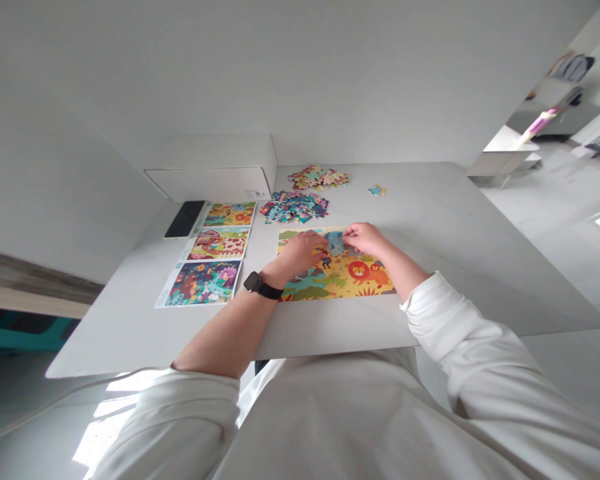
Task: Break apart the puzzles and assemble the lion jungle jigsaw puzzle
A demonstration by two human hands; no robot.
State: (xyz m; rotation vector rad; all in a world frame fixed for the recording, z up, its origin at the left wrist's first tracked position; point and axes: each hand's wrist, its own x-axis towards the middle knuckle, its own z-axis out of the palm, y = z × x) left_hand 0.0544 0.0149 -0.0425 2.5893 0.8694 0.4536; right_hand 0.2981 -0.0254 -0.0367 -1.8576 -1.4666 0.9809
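A jigsaw puzzle (337, 283) with lions, an elephant and plants lies flat on the table in front of me. My left hand (305, 252), with a black watch on its wrist, rests over the puzzle's upper left part, fingers stretched out and lying on it. At the upper right part, beside the elephant, my right hand (364, 239) has thumb and fingers pinched together on a puzzle piece. The piece is mostly hidden by the fingertips.
Behind the puzzle lie a dark, colourful heap of pieces (295, 207), a lighter heap (319, 177) and a few joined pieces (377, 191). To the left are three picture sheets (205, 283), a phone (185, 219) and a white box (210, 180) against the wall.
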